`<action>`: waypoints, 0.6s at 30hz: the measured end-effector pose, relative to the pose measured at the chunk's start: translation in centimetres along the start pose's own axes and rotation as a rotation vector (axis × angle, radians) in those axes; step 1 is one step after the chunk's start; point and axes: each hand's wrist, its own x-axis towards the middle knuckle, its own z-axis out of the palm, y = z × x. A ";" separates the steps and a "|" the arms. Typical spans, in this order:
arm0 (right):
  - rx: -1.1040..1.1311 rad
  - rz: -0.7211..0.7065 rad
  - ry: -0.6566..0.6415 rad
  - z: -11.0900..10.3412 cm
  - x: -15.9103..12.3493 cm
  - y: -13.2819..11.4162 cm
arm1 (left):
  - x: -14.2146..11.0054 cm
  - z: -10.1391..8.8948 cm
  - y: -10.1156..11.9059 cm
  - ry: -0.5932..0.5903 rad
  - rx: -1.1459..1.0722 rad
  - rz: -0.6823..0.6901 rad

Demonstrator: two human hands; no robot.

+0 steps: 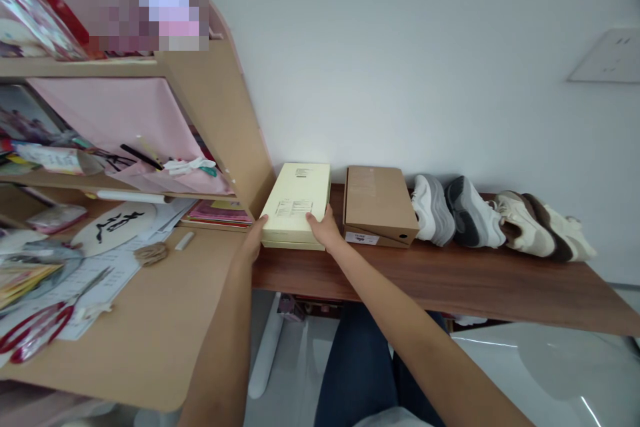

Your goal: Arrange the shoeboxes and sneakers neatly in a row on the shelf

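A pale yellow box [295,200] with printed labels lies flat on the dark wooden shelf [400,273], close to the wall and beside the desk's side panel. My left hand [253,238] grips its near left corner, and my right hand [325,228] holds the near right corner with the thumb on the lid. The fingers under and behind the box edges are partly hidden. To the right, a short gap away, sits a brown cardboard shoebox [377,200] with a slightly raised lid.
Right of the shoebox stand white-grey sneakers [433,210], grey-black sneakers [475,213] and cream-brown shoes [530,223]. The desk [200,307] at left holds red-handled scissors [55,313], papers and a twine bundle [151,253]. A wall socket [607,57] is at upper right.
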 end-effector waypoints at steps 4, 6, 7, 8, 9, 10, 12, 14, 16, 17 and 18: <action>0.037 0.019 0.015 0.0 -0.2 -0.1 | -0.5 0.7 0.4 0.050 -0.048 -0.046; 0.046 0.033 0.013 -0.2 -0.3 -0.3 | -0.7 1.1 0.8 0.065 -0.049 -0.057; 0.052 0.043 0.016 -0.3 -0.4 -0.3 | -0.9 1.3 1.0 0.072 -0.045 -0.058; 0.060 0.050 0.020 -0.5 -0.5 -0.4 | -1.1 1.5 1.3 0.075 -0.036 -0.058; 0.072 0.052 0.026 -0.6 -0.5 -0.4 | -1.3 1.6 1.7 0.073 -0.023 -0.054; 0.087 0.050 0.030 -0.6 -0.6 -0.5 | -1.5 1.7 2.1 0.066 -0.006 -0.049; 0.128 0.035 0.027 -0.7 -0.8 -0.5 | -2.0 1.7 3.1 0.047 0.048 -0.034; 0.178 0.015 0.014 -0.7 -1.0 -0.5 | -2.5 1.7 4.3 0.035 0.135 0.010; 0.226 -0.002 -0.004 -0.6 -1.3 -0.5 | -3.0 1.7 5.6 0.031 0.245 0.077; 0.249 -0.011 -0.013 -0.5 -1.4 -0.5 | -3.3 1.8 6.2 0.023 0.299 0.116; 0.272 -0.022 -0.020 -0.4 -1.5 -0.5 | -3.6 1.9 6.8 0.017 0.347 0.154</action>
